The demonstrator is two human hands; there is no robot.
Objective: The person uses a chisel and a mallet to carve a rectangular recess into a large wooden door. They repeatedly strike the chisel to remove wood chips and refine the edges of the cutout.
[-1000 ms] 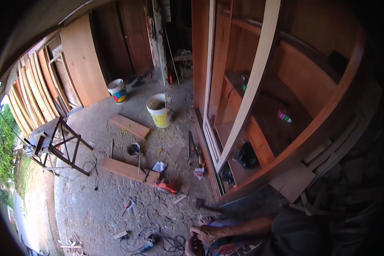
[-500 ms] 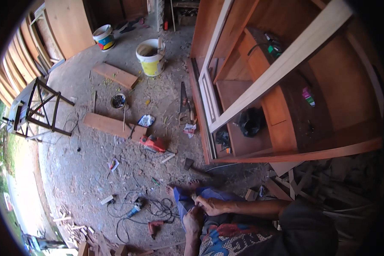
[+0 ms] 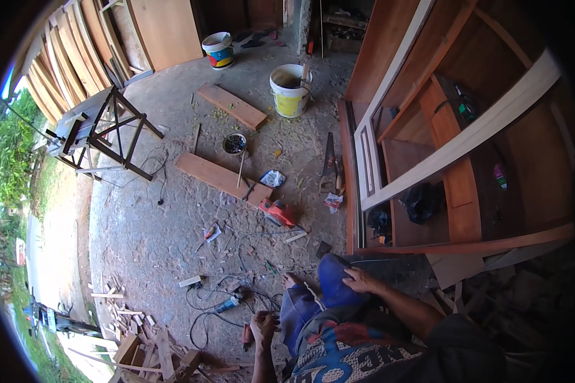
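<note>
My right hand [image 3: 360, 281] lies open on my raised right knee, fingers spread over the blue trousers [image 3: 333, 281]. My left hand [image 3: 262, 327] hangs beside my left thigh with its fingers curled together; whether anything small is in them cannot be made out. It is close to the red power drill [image 3: 246, 336] on the floor. A thin pale strip [image 3: 314, 297] lies across my lap between the two hands. Near my left foot are a blue angle grinder [image 3: 227, 304] and tangled black cords [image 3: 201, 325].
A red electric planer [image 3: 278, 212] sits at the end of a plank [image 3: 217, 179]. To the right stands a large brown cabinet [image 3: 463, 210] with a pale frame [image 3: 473, 134] leaning across it. Wood offcuts [image 3: 150, 351] are heaped at lower left. Farther off are a yellow-white bucket [image 3: 290, 96] and a handsaw [image 3: 329, 153].
My hands, together over my lap before, have come apart: the right onto my knee, the left out to the side. My right knee is raised. The view has swung left.
</note>
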